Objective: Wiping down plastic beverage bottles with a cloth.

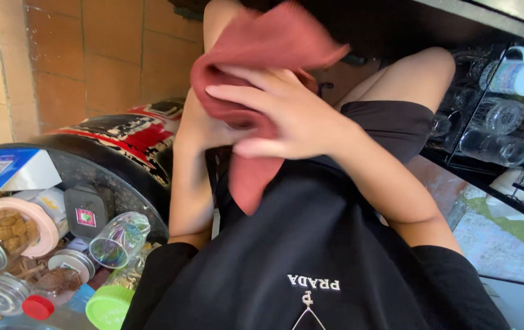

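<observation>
I look down my own black shirt (311,244) and bare knees. Both hands meet around a rust-red cloth (262,43) held in front of my chest. My right hand (286,116) lies on top of the cloth with its fingers spread and pressed into the fabric. My left hand (204,131) is underneath, mostly wrapped in the cloth, so only its wrist and heel show. A loose end of the cloth (250,183) hangs down over my shirt.
At left, a round black tabletop (121,177) holds several jars: a pink-lidded biscuit jar (11,226), a clear tumbler on its side (118,239), a green-lidded jar (108,305). At right, a dark wire rack (488,122) holds glasses and a white mug (518,74). Tan floor tiles lie beyond.
</observation>
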